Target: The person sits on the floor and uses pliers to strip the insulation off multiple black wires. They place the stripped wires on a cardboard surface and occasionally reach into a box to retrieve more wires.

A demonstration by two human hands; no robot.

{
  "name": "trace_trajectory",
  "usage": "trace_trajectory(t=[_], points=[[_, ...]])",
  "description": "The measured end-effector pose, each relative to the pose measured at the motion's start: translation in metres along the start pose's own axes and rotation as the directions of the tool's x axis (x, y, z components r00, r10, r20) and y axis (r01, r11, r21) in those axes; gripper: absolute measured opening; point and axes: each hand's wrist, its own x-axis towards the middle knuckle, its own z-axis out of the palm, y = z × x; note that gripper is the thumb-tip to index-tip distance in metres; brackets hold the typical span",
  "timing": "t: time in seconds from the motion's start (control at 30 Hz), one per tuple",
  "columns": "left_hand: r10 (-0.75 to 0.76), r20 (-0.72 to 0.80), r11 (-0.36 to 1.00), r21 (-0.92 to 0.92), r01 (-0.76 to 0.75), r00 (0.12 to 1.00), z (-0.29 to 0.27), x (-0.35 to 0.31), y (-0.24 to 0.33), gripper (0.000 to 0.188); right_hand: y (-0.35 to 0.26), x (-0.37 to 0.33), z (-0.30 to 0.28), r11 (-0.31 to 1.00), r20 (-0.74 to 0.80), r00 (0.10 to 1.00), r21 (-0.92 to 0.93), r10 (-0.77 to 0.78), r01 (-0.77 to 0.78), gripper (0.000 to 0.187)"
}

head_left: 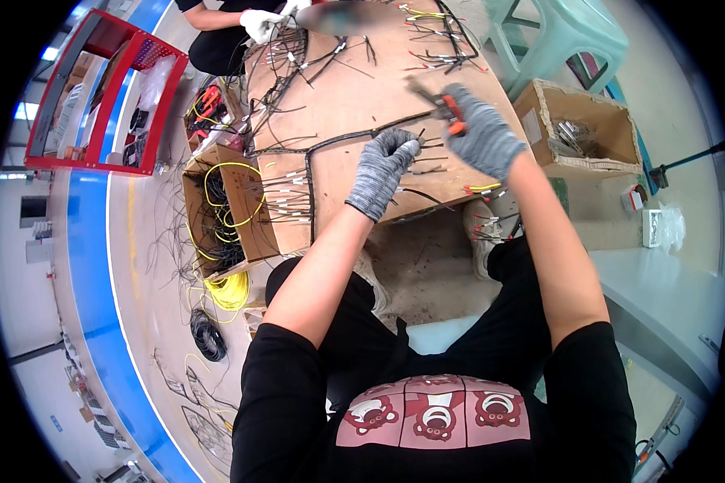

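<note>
My left hand (384, 167), in a grey knit glove, is closed with its fingertips pinched round thin black wires (432, 146) over the wooden board (330, 109). In my right hand (485, 135), gloved the same way, is a pair of pliers (453, 113) with red-orange handles, its jaws smeared by motion. The pliers stand just right of my left fingertips, apart from them. A black wire harness (348, 136) runs across the board to my left hand, with a branch going down the left side. White-tagged wire ends (290, 201) fan out from that branch.
A co-worker's white-gloved hand (262, 26) is at more wires at the far edge. Cardboard boxes stand left (254, 205) and right (600, 161) of the board. Yellow wire coil (229, 291), black coil (208, 334), red rack (97, 153) and pale green stool (572, 36) surround it.
</note>
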Motion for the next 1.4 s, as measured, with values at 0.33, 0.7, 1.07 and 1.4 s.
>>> trace_trajectory(t=[0.33,0.7,1.07,1.4], points=[[0.024,-0.042,0.94,0.342,-0.008,0.999,0.005,-0.001,0.005,0.013,-0.024,0.003,0.023,0.98,0.15,0.976,-0.099,-0.155,0.171,0.035],[0.005,0.062,0.985,0.17,-0.016,0.998,-0.017,-0.011,-0.014,0.015,0.093,-0.032,-0.153,0.813,-0.528,0.782,-0.262,0.33,-0.52,0.031],[0.329,0.005,0.774,0.571,-0.273,0.944,-0.039,-0.041,-0.001,0.013,0.102,-0.114,-0.115,0.854,-0.404,0.771,0.055,0.492,-0.517,0.02],[0.214,0.416,0.089,0.893,-0.441,0.884,-0.003,-0.075,-0.039,0.025,0.054,-0.169,-0.09,0.758,-0.34,0.679,0.356,0.65,-0.547,0.014]])
